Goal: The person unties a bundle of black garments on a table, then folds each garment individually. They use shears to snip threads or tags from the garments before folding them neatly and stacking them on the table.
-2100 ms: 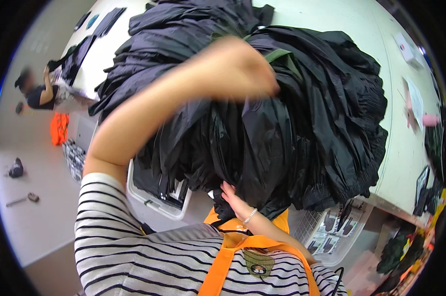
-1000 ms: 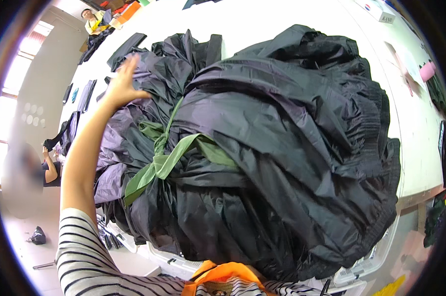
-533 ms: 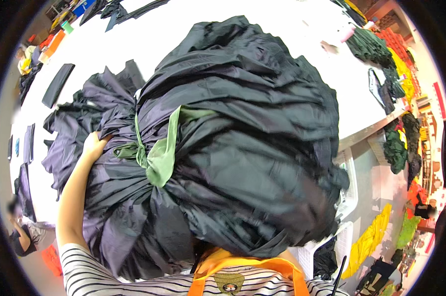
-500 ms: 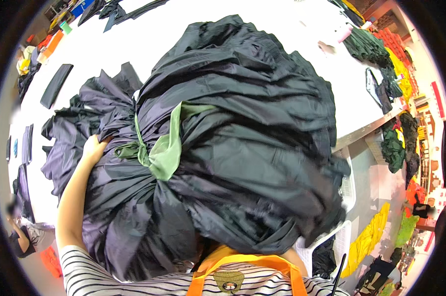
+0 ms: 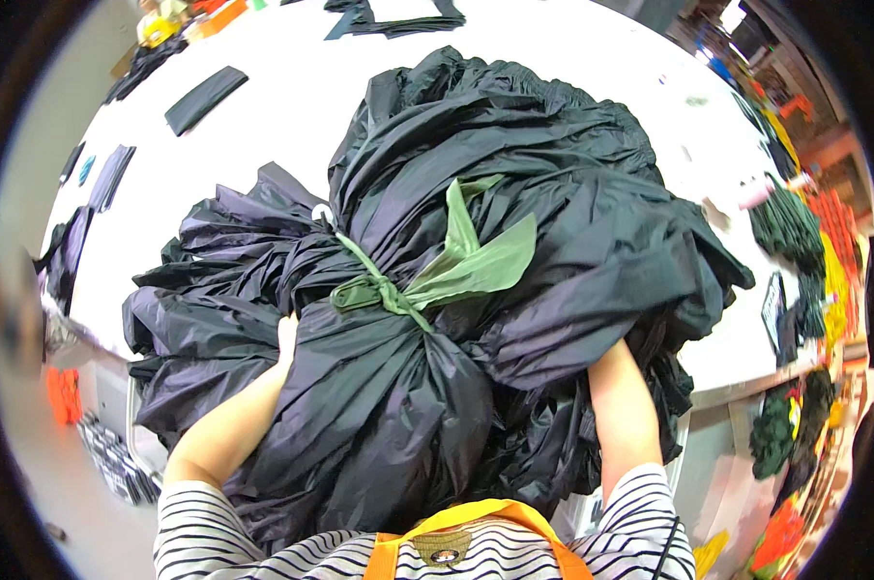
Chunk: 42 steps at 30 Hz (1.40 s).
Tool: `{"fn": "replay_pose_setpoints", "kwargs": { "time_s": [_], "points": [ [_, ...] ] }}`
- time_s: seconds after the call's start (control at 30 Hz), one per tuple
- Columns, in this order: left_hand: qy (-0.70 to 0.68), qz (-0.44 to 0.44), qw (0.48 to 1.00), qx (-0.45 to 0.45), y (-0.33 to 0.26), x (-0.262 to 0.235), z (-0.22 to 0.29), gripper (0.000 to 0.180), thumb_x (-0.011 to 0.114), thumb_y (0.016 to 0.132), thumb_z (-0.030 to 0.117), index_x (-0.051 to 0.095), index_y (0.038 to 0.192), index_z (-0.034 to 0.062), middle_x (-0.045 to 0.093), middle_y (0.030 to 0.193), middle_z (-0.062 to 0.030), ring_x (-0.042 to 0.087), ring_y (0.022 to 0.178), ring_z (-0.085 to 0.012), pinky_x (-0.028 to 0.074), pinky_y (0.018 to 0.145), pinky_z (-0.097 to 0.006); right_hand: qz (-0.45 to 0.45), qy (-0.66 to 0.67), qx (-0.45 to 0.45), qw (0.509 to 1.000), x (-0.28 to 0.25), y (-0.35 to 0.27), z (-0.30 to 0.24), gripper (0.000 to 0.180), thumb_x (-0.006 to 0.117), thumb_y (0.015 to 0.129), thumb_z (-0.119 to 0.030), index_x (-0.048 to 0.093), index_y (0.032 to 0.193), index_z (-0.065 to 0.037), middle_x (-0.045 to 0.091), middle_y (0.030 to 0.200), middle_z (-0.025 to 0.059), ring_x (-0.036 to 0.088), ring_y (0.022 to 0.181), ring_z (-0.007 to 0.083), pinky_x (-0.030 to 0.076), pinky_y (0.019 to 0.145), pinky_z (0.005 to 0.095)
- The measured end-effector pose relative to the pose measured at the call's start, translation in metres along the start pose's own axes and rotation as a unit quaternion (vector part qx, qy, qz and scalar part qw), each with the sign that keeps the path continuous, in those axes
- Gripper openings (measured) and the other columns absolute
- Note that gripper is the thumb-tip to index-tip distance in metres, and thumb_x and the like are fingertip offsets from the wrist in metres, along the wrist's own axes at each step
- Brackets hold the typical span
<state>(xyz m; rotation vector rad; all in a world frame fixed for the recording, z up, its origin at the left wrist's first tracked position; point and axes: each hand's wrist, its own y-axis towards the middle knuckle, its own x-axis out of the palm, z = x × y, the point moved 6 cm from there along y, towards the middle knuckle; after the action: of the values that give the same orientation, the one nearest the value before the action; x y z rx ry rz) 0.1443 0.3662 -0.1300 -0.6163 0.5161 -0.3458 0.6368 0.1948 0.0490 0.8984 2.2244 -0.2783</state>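
Observation:
A large bundle of dark, shiny fabric (image 5: 360,416) lies in front of me, gathered and bulging on both sides. A green cloth strip (image 5: 485,266) ties it round the middle, knotted, with loose ends spread over the right part. My left hand (image 5: 287,340) is closed on the folds left of the knot, its fingers mostly sunk in the cloth. On the right, my right hand (image 5: 611,358) goes in under a fold of the bundle; its fingers are hidden. Gathered, ruffled edges show along the bundle's far side.
The bundle rests on a white table (image 5: 273,135). Flat dark fabric pieces (image 5: 207,100) lie on it at the left and far side. Dark green cloth (image 5: 785,227) and a pink spool (image 5: 754,195) are at the right. An orange item (image 5: 65,394) is beyond the left edge.
The view has turned, and the bundle appears farther right. My right forearm, mostly hidden before, now shows reaching under the right part. The green strip's ends have shifted and spread.

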Motion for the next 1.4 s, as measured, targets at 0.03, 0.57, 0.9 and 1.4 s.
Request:
{"fn": "replay_pose_setpoints", "kwargs": {
  "time_s": [0.03, 0.57, 0.9, 1.4],
  "points": [
    [-0.038, -0.015, 0.999, -0.01, -0.005, 0.02, 0.006, 0.048, 0.046, 0.089, 0.038, 0.057, 0.107, -0.0049, 0.061, 0.102, -0.023, 0.059, 0.096, -0.0324, 0.046, 0.084, -0.04, -0.009, -0.008, -0.008, 1.0, 0.002, 0.029, 0.0, 0.039, 0.049, 0.088, -0.024, 0.05, 0.119, -0.001, 0.061, 0.101, 0.0125, 0.056, 0.082, 0.0247, 0.044, 0.075, 0.0333],
    [-0.369, -0.002, 0.919, 0.137, -0.031, 0.055, 0.227, 0.04, 0.036, 0.093, 0.027, 0.057, 0.114, 0.0005, 0.061, 0.11, -0.0144, 0.059, 0.098, -0.0242, 0.046, 0.091, -0.037, -0.095, -0.133, 0.025, 0.986, -0.005, 0.197, 0.002, 0.033, 0.048, 0.088, -0.018, 0.055, 0.115, 0.001, 0.062, 0.097, 0.0103, 0.055, 0.077, 0.0216, 0.043, 0.072, 0.0326],
    [0.308, 0.185, 0.798, 0.484, -0.171, 0.011, 0.243, 0.096, 0.063, 0.069, 0.063, 0.028, 0.141, 0.0109, 0.032, 0.143, -0.0172, 0.024, 0.134, -0.0342, 0.019, 0.105, -0.053, 0.009, -0.027, 0.106, 0.994, -0.103, 0.04, 0.014, 0.03, 0.047, 0.088, -0.014, 0.057, 0.112, 0.002, 0.063, 0.095, 0.0089, 0.055, 0.074, 0.0196, 0.043, 0.071, 0.0321],
    [0.508, 0.202, 0.82, 0.169, 0.05, -0.229, 0.024, 0.086, 0.053, 0.073, 0.065, 0.031, 0.138, 0.0138, 0.058, 0.113, -0.0212, 0.054, 0.109, -0.0346, 0.033, 0.096, -0.056, 0.252, -0.065, 0.176, 0.949, 0.083, -0.316, 0.008, 0.104, 0.075, 0.067, -0.029, 0.009, 0.14, 0.004, 0.02, 0.143, 0.0244, 0.028, 0.126, 0.0423, 0.025, 0.101, 0.0487]
  ]
}}
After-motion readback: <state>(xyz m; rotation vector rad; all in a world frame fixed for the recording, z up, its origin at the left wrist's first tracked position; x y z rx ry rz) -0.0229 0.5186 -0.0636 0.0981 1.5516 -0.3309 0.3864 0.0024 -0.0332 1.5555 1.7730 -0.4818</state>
